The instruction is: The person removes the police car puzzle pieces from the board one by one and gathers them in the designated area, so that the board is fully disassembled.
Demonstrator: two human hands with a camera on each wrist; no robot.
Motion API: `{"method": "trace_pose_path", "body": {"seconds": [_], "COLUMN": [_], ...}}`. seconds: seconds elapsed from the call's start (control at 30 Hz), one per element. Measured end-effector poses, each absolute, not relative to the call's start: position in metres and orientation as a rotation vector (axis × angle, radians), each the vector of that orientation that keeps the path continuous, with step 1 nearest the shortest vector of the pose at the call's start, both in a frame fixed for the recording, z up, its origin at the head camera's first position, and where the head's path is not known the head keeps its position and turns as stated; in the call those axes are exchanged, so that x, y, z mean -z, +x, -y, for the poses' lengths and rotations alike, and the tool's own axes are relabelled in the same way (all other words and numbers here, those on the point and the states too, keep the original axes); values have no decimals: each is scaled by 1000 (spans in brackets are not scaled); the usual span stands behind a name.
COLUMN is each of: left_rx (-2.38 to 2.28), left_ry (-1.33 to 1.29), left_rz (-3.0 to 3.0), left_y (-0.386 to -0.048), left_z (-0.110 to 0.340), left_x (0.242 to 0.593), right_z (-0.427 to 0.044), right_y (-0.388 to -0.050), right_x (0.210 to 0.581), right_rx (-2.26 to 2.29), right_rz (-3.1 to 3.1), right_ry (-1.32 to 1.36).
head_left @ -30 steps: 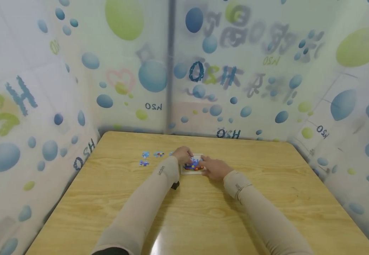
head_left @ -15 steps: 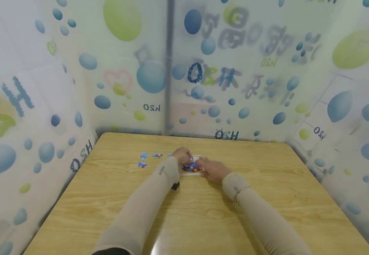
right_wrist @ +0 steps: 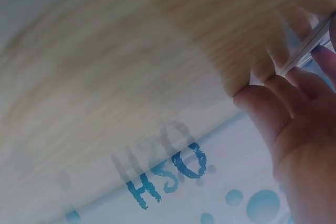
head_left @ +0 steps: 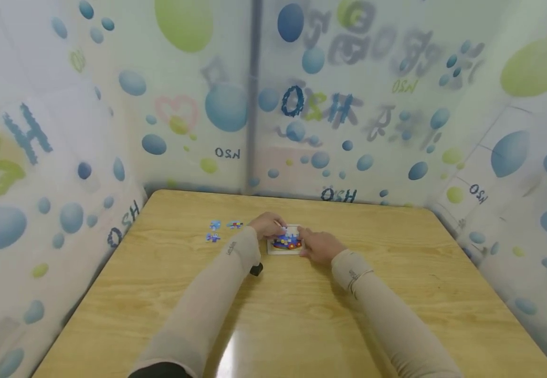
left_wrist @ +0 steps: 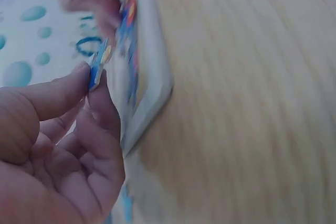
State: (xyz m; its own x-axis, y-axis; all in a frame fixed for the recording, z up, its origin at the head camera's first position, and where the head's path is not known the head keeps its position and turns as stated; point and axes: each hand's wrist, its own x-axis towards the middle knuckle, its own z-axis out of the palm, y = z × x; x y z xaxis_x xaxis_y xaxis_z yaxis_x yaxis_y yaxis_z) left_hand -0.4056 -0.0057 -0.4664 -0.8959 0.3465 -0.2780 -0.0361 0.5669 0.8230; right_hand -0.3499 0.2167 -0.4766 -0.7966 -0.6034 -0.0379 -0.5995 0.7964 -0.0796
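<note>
In the left wrist view, my left hand [left_wrist: 63,145] pinches a small blue jigsaw piece [left_wrist: 96,72] between thumb and forefinger, just above the puzzle tray. The white-rimmed puzzle tray [head_left: 285,253] lies on the table, with a blue, red and yellow picture [head_left: 286,242] partly filling it. My right hand [head_left: 323,247] holds the tray's right side. Its lower fingers rest on the table along the rim, and one fingertip [right_wrist: 323,59] reaches over the edge in the right wrist view. Both hands cover parts of the tray.
Several loose jigsaw pieces lie left of the tray, among them a blue one [head_left: 214,224], a multicoloured one [head_left: 235,224] and another blue one [head_left: 213,238]. The wooden table [head_left: 302,315] meets a dotted, printed wall covering [head_left: 198,173] at its back and sides.
My left hand has drawn slightly left and up off the tray, showing more of the picture. The right hand stays at the tray's right side. The head view has shifted a little.
</note>
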Motion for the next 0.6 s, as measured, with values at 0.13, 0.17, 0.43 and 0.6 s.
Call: {"method": "trace_pose_path", "body": {"seconds": [0.13, 0.17, 0.43, 0.6], "left_rx": [-1305, -1305, -1312, -1235], "left_ry": [282, 284, 242, 201], "left_rz": [-2390, -2394, -2480, -2553], "left_y": [-402, -401, -384, -376], "left_z": [32, 39, 91, 108], "left_x": [458, 455, 443, 445], "right_z": [-215, -215, -217, -214], "right_y": [-349, -349, -352, -352], "right_x": [473, 473, 476, 480], "right_rx": [114, 109, 105, 100], "right_rz": [-2891, -2884, -2880, -2890], "right_ry": [-886, -865, -859, -845]}}
